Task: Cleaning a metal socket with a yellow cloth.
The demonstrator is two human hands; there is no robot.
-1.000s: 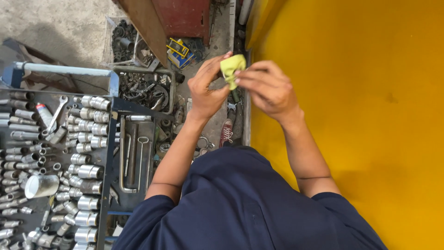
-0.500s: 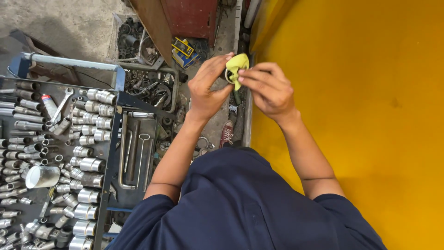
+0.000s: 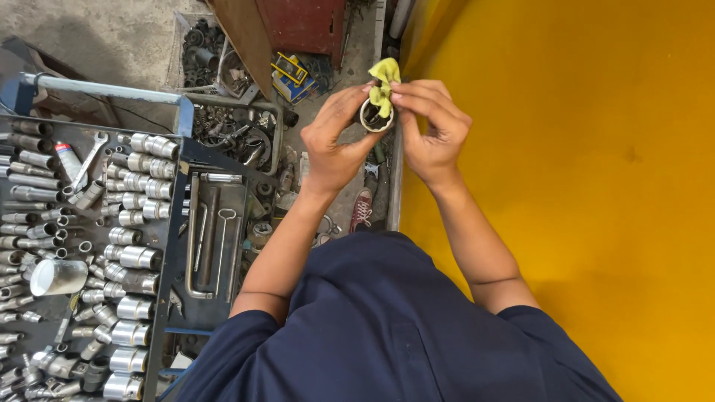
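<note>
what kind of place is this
Most likely a vehicle repair workshop. A tool tray packed with chrome sockets sits on the left, a crate of greasy metal parts stands on the concrete floor, and a large yellow painted panel fills the right.

— What sort of place is this?
— A mechanic's workshop. A tool trolley (image 3: 175,223) holds rows of chrome sockets (image 3: 138,257), a wrench (image 3: 89,158) and long bars (image 3: 208,238).
— Anything else?
— Crates of greasy metal parts (image 3: 234,134) on a bare concrete floor (image 3: 97,37), beside a large yellow painted panel (image 3: 581,186).
</note>
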